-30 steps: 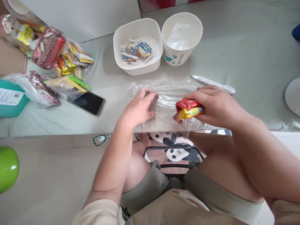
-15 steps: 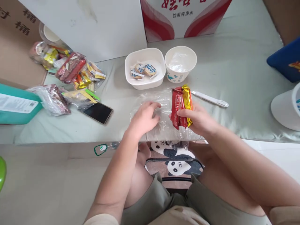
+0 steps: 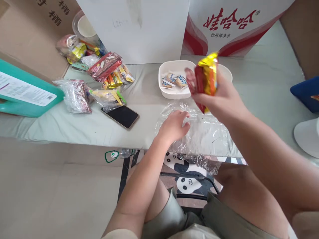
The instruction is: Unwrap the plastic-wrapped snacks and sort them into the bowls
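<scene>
My right hand [image 3: 221, 99] is raised above the table and closed round a red and gold snack packet [image 3: 205, 78], held upright in front of the white cup [image 3: 226, 73]. My left hand [image 3: 173, 126] rests with curled fingers on a clear plastic bag [image 3: 201, 132] that lies flat at the table's front edge. Behind the bag stands a white square bowl [image 3: 174, 93] with a few small wrapped biscuits [image 3: 174, 80] in it.
A phone [image 3: 121, 116] lies left of the bag. Bags of mixed snacks [image 3: 107, 71] pile up at the left, by a teal box [image 3: 27, 94]. White and red cartons [image 3: 224, 26] stand behind. A blue object [image 3: 305, 93] and a white lid [image 3: 306, 136] sit at right.
My right hand has lifted the snack packet up off the plastic bag and turned it upright. The view has tilted up and shifted left. My left hand stays on the bag.
</scene>
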A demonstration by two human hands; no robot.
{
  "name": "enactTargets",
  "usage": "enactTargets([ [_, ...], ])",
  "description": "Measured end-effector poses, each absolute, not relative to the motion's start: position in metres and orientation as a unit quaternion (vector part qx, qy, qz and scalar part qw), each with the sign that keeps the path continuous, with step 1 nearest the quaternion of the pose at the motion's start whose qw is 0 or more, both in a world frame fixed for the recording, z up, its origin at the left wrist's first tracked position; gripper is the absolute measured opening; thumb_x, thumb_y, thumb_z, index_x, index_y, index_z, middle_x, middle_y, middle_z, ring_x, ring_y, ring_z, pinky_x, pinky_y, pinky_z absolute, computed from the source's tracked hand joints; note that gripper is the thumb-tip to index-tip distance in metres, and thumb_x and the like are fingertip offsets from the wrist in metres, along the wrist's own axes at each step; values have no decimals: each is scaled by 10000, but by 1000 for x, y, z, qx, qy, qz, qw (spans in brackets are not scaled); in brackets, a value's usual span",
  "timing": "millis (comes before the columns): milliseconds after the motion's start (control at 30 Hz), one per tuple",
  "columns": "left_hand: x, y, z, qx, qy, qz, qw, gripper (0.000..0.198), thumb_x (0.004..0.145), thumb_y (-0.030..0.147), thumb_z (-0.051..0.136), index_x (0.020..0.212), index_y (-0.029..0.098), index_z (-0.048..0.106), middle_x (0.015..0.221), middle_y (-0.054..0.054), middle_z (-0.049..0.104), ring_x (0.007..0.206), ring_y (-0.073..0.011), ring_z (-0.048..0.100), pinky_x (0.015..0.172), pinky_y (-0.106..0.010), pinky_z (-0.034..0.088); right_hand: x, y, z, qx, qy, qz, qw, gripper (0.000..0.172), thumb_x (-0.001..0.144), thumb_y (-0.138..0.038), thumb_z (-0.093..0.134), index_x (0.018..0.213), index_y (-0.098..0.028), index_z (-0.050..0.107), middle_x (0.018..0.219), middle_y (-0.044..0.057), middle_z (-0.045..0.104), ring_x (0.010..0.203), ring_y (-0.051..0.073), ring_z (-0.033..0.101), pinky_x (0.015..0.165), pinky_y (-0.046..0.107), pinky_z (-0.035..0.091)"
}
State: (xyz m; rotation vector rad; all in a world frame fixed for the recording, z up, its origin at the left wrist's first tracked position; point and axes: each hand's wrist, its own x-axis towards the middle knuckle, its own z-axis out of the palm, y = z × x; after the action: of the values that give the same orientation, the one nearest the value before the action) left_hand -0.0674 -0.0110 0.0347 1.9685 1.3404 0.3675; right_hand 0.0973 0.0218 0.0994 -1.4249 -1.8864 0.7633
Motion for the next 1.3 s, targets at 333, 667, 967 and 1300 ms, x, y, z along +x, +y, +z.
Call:
enactTargets([
  [333,-73,-17,41,748,532,119,379,340,954,199,518,1268,212,649,1376,-104,636,1353,-287,563,1076,-424,520,61,111,77,-522,-839,2,155,454,898,-392,667,1313,-223,593,1240,153,712,1089,340,664,1010,548,486],
  [667,-72,-19,37,749,540,143,357,312,971,192,512,1255,196,643,1329,-108,659,1261,-268,616,1069,-421,524,161,-63,31,-757,-496,114,411,593,744,-296,764,1308,-301,578,1362,202,643,1253,431,640,999,591,522],
  [967,-71,-12,20,679,623,287,262,75,891,200,659,913,214,588,905,-37,685,839,-182,651,819,-361,541,176,-30,25,-758,-393,309,418,181,824,-378,679,912,-225,640,800,7,663,535,143,591,497,298,430],
  [1300,-86,21,5,700,522,440,207,81,960,285,652,931,215,681,1078,-57,759,1068,-203,709,1002,-359,537,190,-41,5,-662,-573,147,462,70,881,-281,613,919,-239,653,692,-25,655,545,124,563,594,295,474],
])
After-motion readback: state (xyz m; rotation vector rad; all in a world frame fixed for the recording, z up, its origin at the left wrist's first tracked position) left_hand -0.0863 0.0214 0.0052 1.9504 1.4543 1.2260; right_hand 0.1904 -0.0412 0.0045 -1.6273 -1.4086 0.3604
